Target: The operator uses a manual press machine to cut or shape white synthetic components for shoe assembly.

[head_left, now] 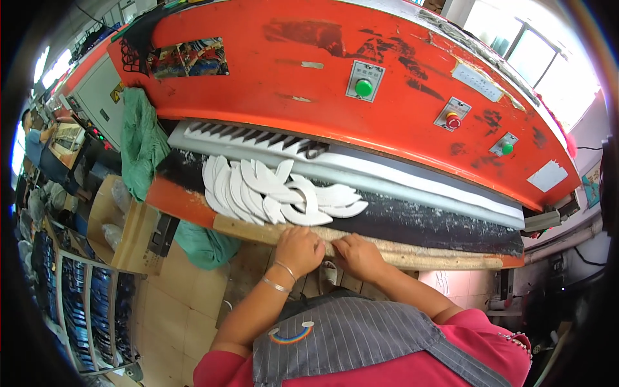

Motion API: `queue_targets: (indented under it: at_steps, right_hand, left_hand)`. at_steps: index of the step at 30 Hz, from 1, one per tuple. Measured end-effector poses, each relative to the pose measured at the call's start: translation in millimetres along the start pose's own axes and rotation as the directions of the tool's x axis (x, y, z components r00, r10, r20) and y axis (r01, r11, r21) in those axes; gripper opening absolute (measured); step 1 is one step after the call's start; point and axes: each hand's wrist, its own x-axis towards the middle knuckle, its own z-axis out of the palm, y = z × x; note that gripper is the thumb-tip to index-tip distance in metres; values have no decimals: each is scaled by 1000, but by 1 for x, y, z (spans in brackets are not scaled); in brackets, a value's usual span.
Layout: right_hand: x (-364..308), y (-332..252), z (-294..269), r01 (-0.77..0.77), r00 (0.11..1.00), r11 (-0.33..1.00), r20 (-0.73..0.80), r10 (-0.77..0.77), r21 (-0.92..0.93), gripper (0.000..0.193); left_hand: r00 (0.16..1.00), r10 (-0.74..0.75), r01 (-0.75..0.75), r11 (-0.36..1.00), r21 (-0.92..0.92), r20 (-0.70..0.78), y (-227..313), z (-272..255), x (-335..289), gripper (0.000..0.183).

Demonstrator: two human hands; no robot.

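My left hand, with bracelets at the wrist, is closed at the wooden rail along the front of a press bed. Close by on its right, my right hand is curled with fingertips pressed together over the same rail. Whatever either hand may hold is hidden. Just beyond the left hand lies a loose pile of white curved cut pieces, overlapping on the dark bed. Behind the pile, a white sheet with pointed cutouts at its left end reaches under the orange press head.
The press head carries green buttons and a red stop button. Green sacking hangs at the left, above a cardboard box with plastic bags. A rack of dark blue items stands lower left. Another person is far left.
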Motion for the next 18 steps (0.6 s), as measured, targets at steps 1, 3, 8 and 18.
queue_targets:
  at_steps: [1,3,8,18]
  right_hand:
    - [-1,-4,-2,49,999,998,-9,-49,24,34]
    - [-4,-10,-16,114,975,986,177,-134,121,30]
    - [53,12,-41,121,959,992,255,-125,29,27]
    - [172,10,-13,361,905,874,347,-245,-326,17]
  left_hand:
    - [1000,-10,10,1000,13,16,-1,-4,-3,22]
    - [961,-7,23,998,-53,277,1,-20,-12,23]
    - [996,52,-54,998,16,67,-20,-32,14,24]
    - [980,-126,80,960,269,157,-58,-7,0,55]
